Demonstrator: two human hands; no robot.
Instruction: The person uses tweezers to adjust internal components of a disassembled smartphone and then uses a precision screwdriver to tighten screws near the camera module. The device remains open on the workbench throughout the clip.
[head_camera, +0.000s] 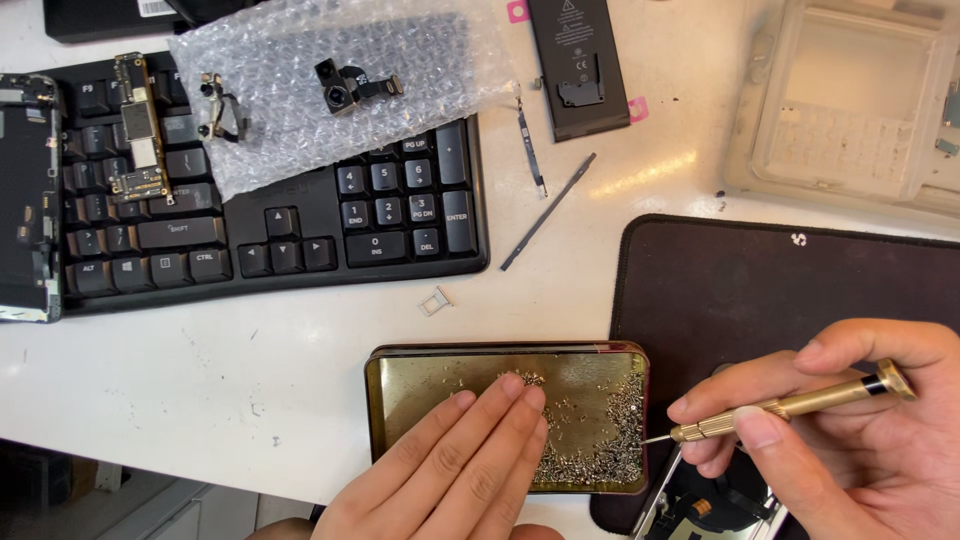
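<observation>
While pinched between thumb and fingertips of the right hand (850, 430), brass screwdriver (790, 405) lies nearly level, fine tip aimed left at the heap of tiny screws (600, 450) in the shallow gold-coloured tin (400, 385). Right grip clamped on the knurled front of the shaft; black-banded cap end juts free to the right. Judged light, stiff and slim, best held just there on the knurling, where metal gives purchase; smooth rear likely to roll between fingers.

Left hand (455, 470) lies flat, fingers together and extended, fingertips resting in the tin on the edge of the screw heap, clamped on nothing. Screws judged minute, loose, easily scattered and too small for a pinch; probably better lifted by the driver's tip or nudged with a fingertip. Tin itself thin, light, liable to slide on the white desk (250, 340), steadied for now by the flat hand.

Just right of the tin, dark mat (760, 290); at the bottom edge below the right hand, part of an opened phone (710, 510). Farther off: small metal card tray (435, 300), black keyboard (390, 215) carrying a bubble-wrap sheet (300, 90) with camera modules (345, 88) and a circuit board (140, 130), and a black phone battery (578, 62).
</observation>
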